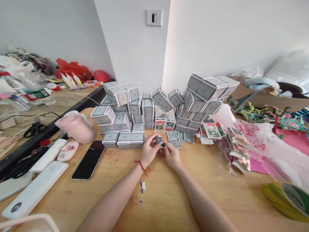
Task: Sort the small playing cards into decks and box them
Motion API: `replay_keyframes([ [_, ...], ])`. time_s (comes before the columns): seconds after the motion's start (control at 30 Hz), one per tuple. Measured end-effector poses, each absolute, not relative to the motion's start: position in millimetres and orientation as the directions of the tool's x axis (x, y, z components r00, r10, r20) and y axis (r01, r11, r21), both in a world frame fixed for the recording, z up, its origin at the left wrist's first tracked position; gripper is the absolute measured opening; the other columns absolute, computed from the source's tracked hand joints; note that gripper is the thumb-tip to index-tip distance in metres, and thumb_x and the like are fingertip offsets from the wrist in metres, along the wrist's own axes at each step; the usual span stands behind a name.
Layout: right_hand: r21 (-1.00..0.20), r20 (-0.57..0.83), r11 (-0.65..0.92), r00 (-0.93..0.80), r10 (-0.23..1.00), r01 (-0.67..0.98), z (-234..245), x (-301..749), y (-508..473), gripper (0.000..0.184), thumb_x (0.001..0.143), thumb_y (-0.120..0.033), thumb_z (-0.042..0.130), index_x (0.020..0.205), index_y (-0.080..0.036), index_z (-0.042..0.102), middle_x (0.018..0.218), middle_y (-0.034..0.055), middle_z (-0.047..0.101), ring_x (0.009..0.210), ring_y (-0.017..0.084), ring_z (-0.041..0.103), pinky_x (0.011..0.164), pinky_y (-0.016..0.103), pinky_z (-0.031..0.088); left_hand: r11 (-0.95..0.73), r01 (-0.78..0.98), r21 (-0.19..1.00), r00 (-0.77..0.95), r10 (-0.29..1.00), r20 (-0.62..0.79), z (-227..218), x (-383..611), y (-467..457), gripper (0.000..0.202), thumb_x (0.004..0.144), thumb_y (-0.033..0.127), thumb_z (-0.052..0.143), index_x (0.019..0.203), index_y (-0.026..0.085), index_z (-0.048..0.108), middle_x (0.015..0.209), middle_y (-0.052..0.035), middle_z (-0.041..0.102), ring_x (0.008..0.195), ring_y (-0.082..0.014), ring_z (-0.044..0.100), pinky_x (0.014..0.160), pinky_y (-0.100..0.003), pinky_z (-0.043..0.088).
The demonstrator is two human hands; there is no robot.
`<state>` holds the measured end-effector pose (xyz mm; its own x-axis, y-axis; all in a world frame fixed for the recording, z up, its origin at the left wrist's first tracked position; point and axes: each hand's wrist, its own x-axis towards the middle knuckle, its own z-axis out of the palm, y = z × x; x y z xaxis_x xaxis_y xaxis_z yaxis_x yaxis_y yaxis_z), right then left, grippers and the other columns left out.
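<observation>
My left hand (150,149) and my right hand (172,155) meet at the middle of the table. Pinched between their fingertips is a grey-patterned playing card (159,139), mostly covered by the fingers; whether it is one card or several I cannot tell. Just behind stand stacked blocks with grey card-back faces (148,108), some tilted. Two red-and-green card boxes (159,125) stand upright among them. A few loose grey cards (174,142) lie flat beyond my right hand. A red string bracelet circles my left wrist.
At left lie a black phone (88,160), a white power bank (36,190), a mouse (68,150) and a pink roll (75,128). Opened card boxes (238,149), plastic wrap (263,141) and yellow-green tape (286,201) are at right. A wall stands behind.
</observation>
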<state>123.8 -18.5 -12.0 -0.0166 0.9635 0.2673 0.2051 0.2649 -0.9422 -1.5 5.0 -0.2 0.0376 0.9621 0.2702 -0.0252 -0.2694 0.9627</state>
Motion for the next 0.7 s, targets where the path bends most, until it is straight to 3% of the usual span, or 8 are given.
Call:
replay_keyframes([
  [0.17,-0.831,0.394,0.378,-0.049,0.918,0.408,-15.2,128.1,-17.6,0.036,0.083,-0.024,0.037,0.115,-0.024,0.054,0.077,0.0028,0.066,0.062,0.015,0.06,0.059,0.025,0.048,-0.177,-0.144,0.974,0.042,0.982,0.184,-3.4,0.5,5.1,0.046,0.066,0.026,0.066,0.109,0.019,0.051,0.116,-0.0099,0.051,0.106,-0.0208,0.051,0.086,-0.032,0.046],
  [0.4,-0.699,0.478,0.444,-0.095,0.873,0.561,-15.6,128.2,-20.0,0.038,0.083,-0.021,0.036,0.118,-0.023,0.051,0.071,0.0038,0.065,0.054,0.014,0.056,0.052,0.023,0.043,-0.134,-0.274,0.952,0.072,0.985,0.159,-0.7,3.3,2.5,0.047,0.063,0.023,0.069,0.106,0.018,0.051,0.115,-0.0098,0.055,0.106,-0.0209,0.052,0.092,-0.035,0.042],
  [0.57,-0.657,0.518,0.508,-0.157,0.841,0.557,-11.9,126.9,-22.6,0.037,0.081,-0.015,0.036,0.112,-0.022,0.053,0.088,0.0079,0.065,0.064,0.016,0.058,0.057,0.025,0.044,-0.108,-0.342,0.934,0.097,0.984,0.149,1.0,4.1,2.0,0.047,0.064,0.022,0.068,0.107,0.017,0.049,0.116,-0.011,0.054,0.108,-0.0214,0.051,0.096,-0.038,0.038],
  [0.7,-0.69,0.509,0.542,-0.211,0.835,0.48,-4.1,125.5,-28.1,0.038,0.074,-0.014,0.042,0.11,-0.019,0.053,0.085,0.008,0.062,0.07,0.018,0.057,0.062,0.028,0.046,-0.109,-0.353,0.929,0.091,0.984,0.15,0.0,3.2,3.8,0.047,0.064,0.022,0.068,0.107,0.017,0.048,0.115,-0.0114,0.055,0.108,-0.021,0.052,0.096,-0.038,0.038],
])
